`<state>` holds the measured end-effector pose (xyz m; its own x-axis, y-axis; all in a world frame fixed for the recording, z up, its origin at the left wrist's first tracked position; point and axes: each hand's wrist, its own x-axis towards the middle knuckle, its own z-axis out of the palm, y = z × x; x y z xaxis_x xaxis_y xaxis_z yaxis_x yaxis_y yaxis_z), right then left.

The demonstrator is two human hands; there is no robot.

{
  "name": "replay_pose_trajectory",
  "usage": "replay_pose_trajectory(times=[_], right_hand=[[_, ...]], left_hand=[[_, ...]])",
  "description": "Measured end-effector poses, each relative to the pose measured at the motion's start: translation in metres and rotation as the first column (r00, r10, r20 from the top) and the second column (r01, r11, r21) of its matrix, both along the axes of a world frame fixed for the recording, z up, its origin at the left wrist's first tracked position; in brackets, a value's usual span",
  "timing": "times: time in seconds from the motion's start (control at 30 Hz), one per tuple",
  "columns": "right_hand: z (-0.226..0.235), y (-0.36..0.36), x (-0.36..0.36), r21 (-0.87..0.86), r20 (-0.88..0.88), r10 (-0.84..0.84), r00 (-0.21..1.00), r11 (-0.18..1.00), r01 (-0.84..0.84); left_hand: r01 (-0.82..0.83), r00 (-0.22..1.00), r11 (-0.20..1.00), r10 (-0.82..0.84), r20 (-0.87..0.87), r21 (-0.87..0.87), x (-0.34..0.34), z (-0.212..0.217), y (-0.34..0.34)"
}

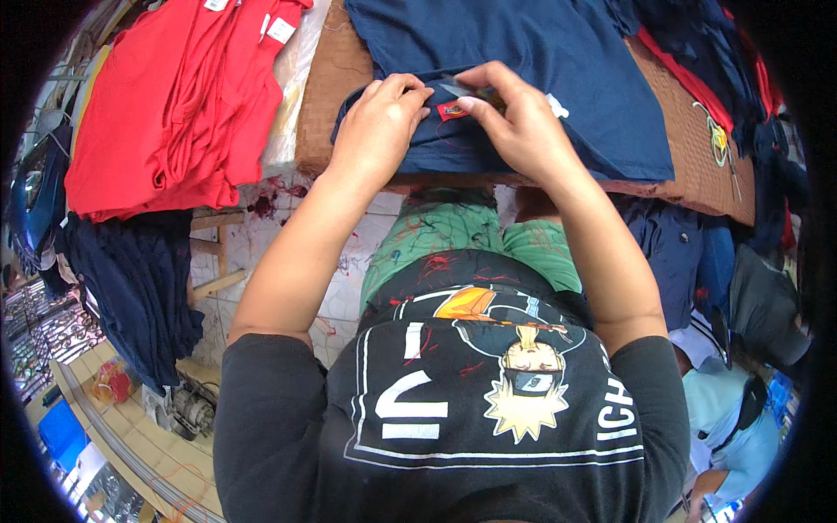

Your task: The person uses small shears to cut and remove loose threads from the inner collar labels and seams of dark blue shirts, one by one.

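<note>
A navy garment [523, 52] lies spread over a brown cushioned surface in front of me. Its near edge is folded up, and a small red label [451, 111] shows there between my hands. With its fingers pinched together, my left hand [384, 122] grips the fold just left of the label. My right hand [520, 122] is closed on a small tool with a grey blade [460, 88], apparently thread snips, mostly hidden by the fingers. The blade points left, just above the label. A thin red thread hangs below the label.
Red garments [166, 105] with white tags are piled at the left. Navy clothes [131, 288] hang beneath them. A yellow-green looped object [717, 144] lies on the brown surface [641, 78] at right. A person in light blue [741, 427] is at the lower right.
</note>
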<state>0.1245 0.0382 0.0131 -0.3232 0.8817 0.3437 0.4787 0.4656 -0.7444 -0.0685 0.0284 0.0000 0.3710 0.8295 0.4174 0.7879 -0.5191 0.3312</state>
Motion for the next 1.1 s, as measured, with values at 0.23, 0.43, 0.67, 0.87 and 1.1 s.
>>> replay_pose_trajectory(times=[0.23,0.43,0.67,0.87,1.1], right_hand=[[-0.011,0.000,0.005,-0.174,0.060,0.000,0.998,0.985,0.010],[-0.013,0.002,0.006,-0.045,0.106,0.051,0.993,0.998,-0.046],[-0.006,-0.001,0.004,-0.030,0.117,-0.022,0.993,0.999,0.026],[-0.010,-0.008,0.005,-0.123,0.064,-0.018,0.998,0.992,0.026],[-0.011,-0.007,0.008,-0.170,0.050,-0.011,0.999,0.985,0.020]], left_hand=[[-0.057,0.976,0.992,0.080,0.201,-0.113,0.000,-0.006,0.004],[-0.032,0.963,0.994,0.060,0.264,-0.109,0.005,0.003,0.001],[0.074,0.925,0.969,0.022,0.380,-0.236,0.004,-0.001,-0.013],[-0.042,0.974,0.994,0.063,0.220,-0.099,0.013,-0.004,-0.025],[-0.052,0.916,0.916,0.202,0.346,-0.398,0.009,-0.007,-0.018]])
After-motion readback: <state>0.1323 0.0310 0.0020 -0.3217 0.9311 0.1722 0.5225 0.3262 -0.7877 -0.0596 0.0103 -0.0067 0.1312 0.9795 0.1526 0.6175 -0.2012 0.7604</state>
